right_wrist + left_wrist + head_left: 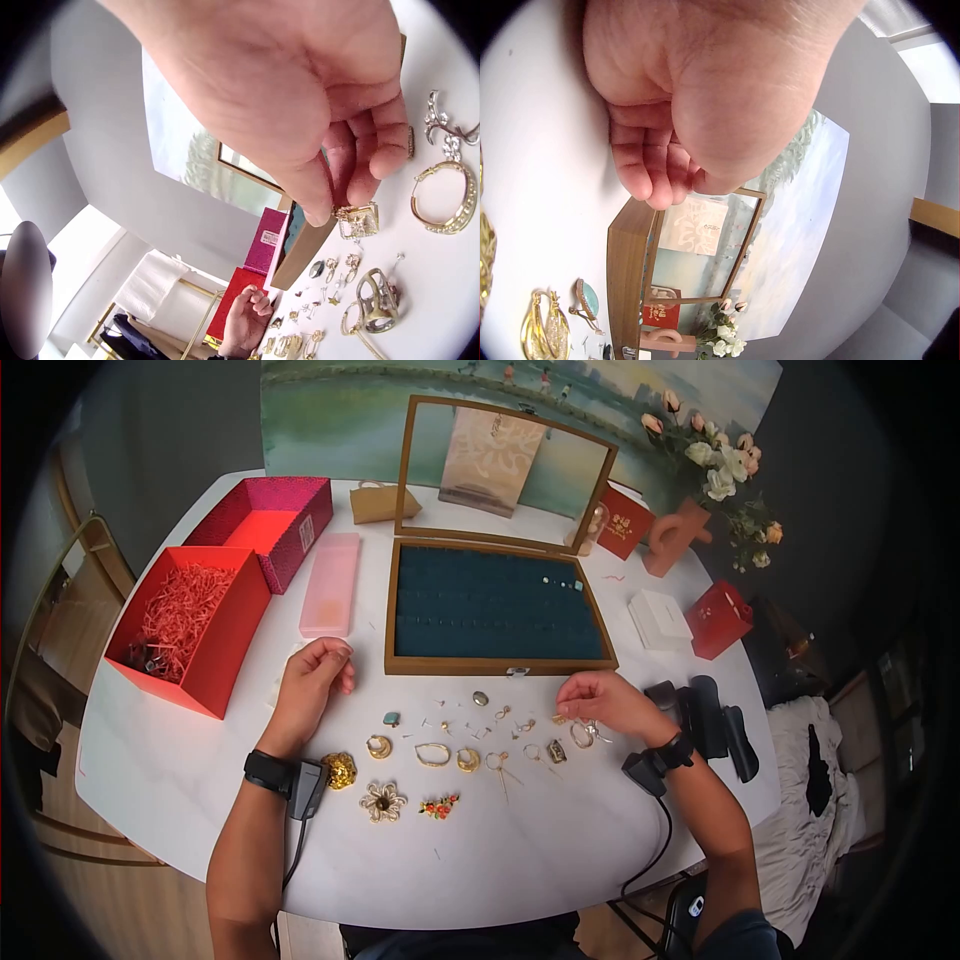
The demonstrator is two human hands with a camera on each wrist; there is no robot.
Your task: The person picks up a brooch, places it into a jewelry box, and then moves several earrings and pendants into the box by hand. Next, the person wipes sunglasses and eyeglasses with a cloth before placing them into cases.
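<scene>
My right hand [605, 705] pinches a square gold earring [358, 222] between thumb and fingertips, low over the table near the box's front right corner. Beside it in the right wrist view lie a gold hoop studded with stones [448, 199] and a silver branch-shaped piece [450, 129]. My left hand [315, 685] hangs loosely curled left of the wooden jewelry box [500, 664]; no object shows in it. The box's glass lid stands up, and a few small earrings [562, 584] sit on its dark green lining. Nearer me lie a turquoise ring [391, 718] and gold hoops [468, 760].
At the left are a red box with shredded paper [185, 610], a magenta box [290, 535] and a pink case [330, 585]. A flower brooch [383, 801] lies in front. At the right stand a white box [660, 622], a red box [719, 620] and black cases [705, 718].
</scene>
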